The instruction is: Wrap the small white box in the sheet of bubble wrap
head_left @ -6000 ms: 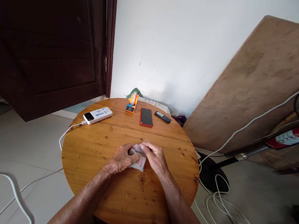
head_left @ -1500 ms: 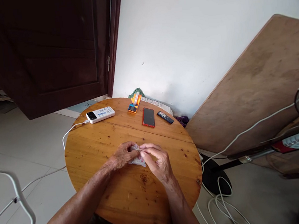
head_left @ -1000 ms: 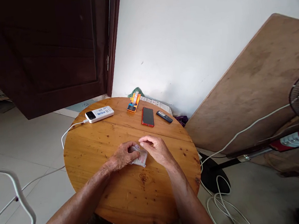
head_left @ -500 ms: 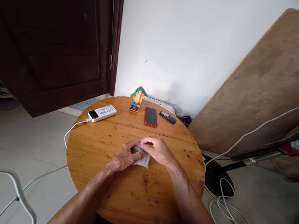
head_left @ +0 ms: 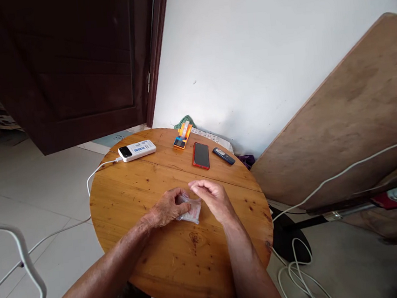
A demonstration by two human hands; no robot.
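Under the fingers and thumb of my left hand (head_left: 171, 206) is a small, crinkled, whitish see-through plastic packet (head_left: 193, 212) with a faint pinkish patch, lying on the round wooden table (head_left: 139, 187). The hand is closed on its left side and hides part of it. Just right of the packet's upper edge, my right hand (head_left: 213, 198) hovers with thumb and fingertips pinched together. Whether anything thin is between those fingertips I cannot make out.
Along the table's far side are a white power bank (head_left: 137, 150) with a plugged-in cable, an orange tape dispenser (head_left: 183, 135), a red-edged phone (head_left: 201, 155) and a dark handset (head_left: 223, 156). Coiled white cable (head_left: 297, 270) lies on the floor at right.
My right hand has moved off the packet, slightly to the right, still pinched. The packet's upper right edge now shows more. My left hand keeps its hold.
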